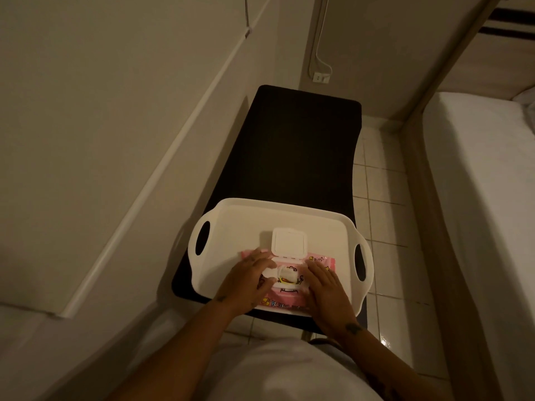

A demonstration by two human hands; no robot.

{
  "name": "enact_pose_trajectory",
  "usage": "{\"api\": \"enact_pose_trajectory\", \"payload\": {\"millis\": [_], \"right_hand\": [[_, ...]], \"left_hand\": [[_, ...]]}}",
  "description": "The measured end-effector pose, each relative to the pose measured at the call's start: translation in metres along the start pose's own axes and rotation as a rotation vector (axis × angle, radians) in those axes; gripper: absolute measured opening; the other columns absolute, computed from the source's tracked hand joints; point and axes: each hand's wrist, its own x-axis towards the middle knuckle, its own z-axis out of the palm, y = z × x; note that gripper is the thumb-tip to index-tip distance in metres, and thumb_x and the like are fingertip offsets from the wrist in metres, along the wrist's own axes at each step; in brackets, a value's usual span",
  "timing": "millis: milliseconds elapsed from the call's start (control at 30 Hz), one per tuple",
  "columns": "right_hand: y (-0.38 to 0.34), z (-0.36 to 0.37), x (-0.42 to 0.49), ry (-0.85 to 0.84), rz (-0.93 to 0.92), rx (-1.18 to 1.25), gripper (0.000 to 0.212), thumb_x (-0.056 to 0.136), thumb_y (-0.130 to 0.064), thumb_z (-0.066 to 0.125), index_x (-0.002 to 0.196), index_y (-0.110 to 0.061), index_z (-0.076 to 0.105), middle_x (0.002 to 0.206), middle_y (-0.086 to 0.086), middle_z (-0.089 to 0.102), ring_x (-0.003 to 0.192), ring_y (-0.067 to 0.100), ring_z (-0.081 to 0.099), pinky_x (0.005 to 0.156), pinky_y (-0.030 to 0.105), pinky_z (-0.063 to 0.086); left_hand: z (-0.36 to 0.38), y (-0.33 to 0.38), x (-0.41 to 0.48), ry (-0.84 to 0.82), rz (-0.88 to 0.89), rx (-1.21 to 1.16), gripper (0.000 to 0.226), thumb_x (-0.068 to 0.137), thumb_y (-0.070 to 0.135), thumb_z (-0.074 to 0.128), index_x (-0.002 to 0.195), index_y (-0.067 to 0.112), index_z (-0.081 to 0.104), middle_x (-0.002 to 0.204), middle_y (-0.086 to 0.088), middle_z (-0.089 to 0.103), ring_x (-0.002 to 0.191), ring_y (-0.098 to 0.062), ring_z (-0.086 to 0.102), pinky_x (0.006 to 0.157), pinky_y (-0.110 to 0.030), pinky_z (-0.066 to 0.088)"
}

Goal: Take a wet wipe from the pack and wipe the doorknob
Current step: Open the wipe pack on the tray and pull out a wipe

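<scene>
A pink wet wipe pack (321, 261) lies in a white tray (240, 227) with two handle cut-outs. Its white flip lid (289, 241) stands open, and a bit of white wipe (286, 275) shows in the opening. My left hand (249, 280) rests flat on the left part of the pack, fingers spread, with fingertips near the opening. On the right part of the pack my right hand (324, 287) presses down, also flat. Neither hand holds a wipe. No doorknob is in view.
The tray sits on the near end of a black bench (292, 146). A wall with a white rail (162, 166) runs along the left. A white mattress (486, 183) lies to the right across a tiled floor (382, 198). A wall socket (321, 78) is behind the bench.
</scene>
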Motion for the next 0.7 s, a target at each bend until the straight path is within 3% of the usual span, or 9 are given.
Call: {"api": "enact_pose_trajectory", "payload": {"millis": [67,167,267,400,533,700], "right_hand": [[-0.01,-0.008,0.008,0.057,-0.025,0.043,0.055,0.093,-0.049,0.018,0.125,-0.015,0.047,0.133,0.012,0.05,0.124,0.029,0.042,0.105,0.041,0.03],[-0.019,-0.009,0.018,0.072,-0.012,0.078,0.044,0.089,-0.037,0.03,0.116,-0.012,0.053,0.126,0.013,0.055,0.113,0.028,0.051,0.093,0.032,0.038],[-0.017,0.001,0.019,0.083,-0.004,0.078,0.04,0.088,-0.037,0.035,0.108,-0.012,0.058,0.12,0.015,0.059,0.106,0.032,0.056,0.089,0.042,0.049],[-0.011,0.01,0.016,0.105,0.034,0.109,0.037,0.088,-0.036,0.04,0.107,-0.013,0.06,0.122,0.017,0.059,0.108,0.036,0.055,0.089,0.043,0.044],[-0.012,0.013,0.019,0.126,0.068,0.15,0.036,0.087,-0.037,0.044,0.104,-0.013,0.065,0.122,0.015,0.059,0.108,0.036,0.055,0.089,0.044,0.044],[-0.012,0.015,0.021,0.171,0.088,0.169,0.018,0.08,-0.009,0.066,0.098,-0.007,0.069,0.118,0.019,0.062,0.107,0.04,0.056,0.091,0.049,0.043]], "left_hand": [[0.003,0.0,-0.001,0.011,0.005,0.014,0.039,0.094,0.029,0.046,0.132,0.022,0.046,0.152,0.004,0.03,0.144,-0.011,0.014,0.116,-0.029,0.019],[0.008,-0.001,-0.002,0.037,0.008,0.009,0.046,0.095,0.028,0.044,0.14,0.02,0.037,0.153,0.004,0.028,0.144,-0.011,0.014,0.116,-0.028,0.018],[0.012,-0.004,-0.003,0.024,-0.002,0.039,0.053,0.094,0.038,0.035,0.143,0.019,0.03,0.154,0.004,0.024,0.144,-0.011,0.011,0.117,-0.028,0.016],[0.021,-0.005,-0.005,0.068,-0.009,0.026,0.075,0.08,0.054,0.013,0.145,0.019,0.026,0.155,0.003,0.023,0.143,-0.01,0.008,0.118,-0.031,0.014],[0.025,-0.007,-0.004,0.103,-0.015,-0.009,0.074,0.079,0.053,0.015,0.144,0.021,0.027,0.154,0.003,0.024,0.137,-0.002,0.004,0.119,-0.034,0.017],[0.023,-0.006,-0.004,0.091,-0.013,-0.016,0.065,0.085,0.048,0.029,0.143,0.021,0.029,0.154,0.004,0.024,0.14,-0.004,0.006,0.117,-0.029,0.015]]}}
